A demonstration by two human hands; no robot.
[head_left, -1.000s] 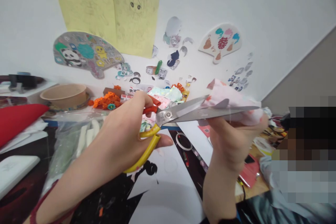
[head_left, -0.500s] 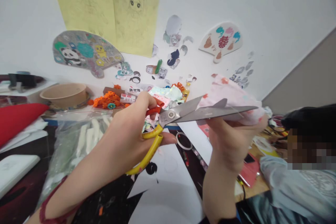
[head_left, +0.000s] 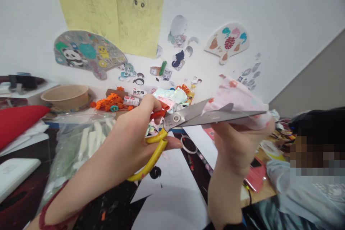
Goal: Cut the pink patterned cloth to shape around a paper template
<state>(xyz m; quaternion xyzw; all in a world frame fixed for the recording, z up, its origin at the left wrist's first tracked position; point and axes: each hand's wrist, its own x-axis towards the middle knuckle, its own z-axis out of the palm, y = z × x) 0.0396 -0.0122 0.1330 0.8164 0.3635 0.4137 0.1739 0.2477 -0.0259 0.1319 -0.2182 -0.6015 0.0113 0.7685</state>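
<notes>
My left hand (head_left: 132, 136) is closed round the yellow and red handles of a pair of scissors (head_left: 205, 116). The long steel blades point right and are slightly parted. Between them is a piece of pale pink cloth with small red and blue prints (head_left: 238, 95). My right hand (head_left: 237, 147) grips this cloth from below, fingers bunched under it. The blades lie just above that hand's knuckles. Both hands are raised above the table, in front of the wall.
A brown paper bowl (head_left: 65, 96), orange paper flowers (head_left: 110, 102), a clear bag of white sticks (head_left: 78, 140) and a red cushion (head_left: 16, 122) lie to the left. A tape ring (head_left: 188, 145) lies below the scissors. Another person (head_left: 309, 183) sits at the right. Paper cut-outs cover the wall.
The pink cloth has risen slightly and the scissors have tilted a little, tip lower. Both hands stay in nearly the same place. The person at the right has shifted.
</notes>
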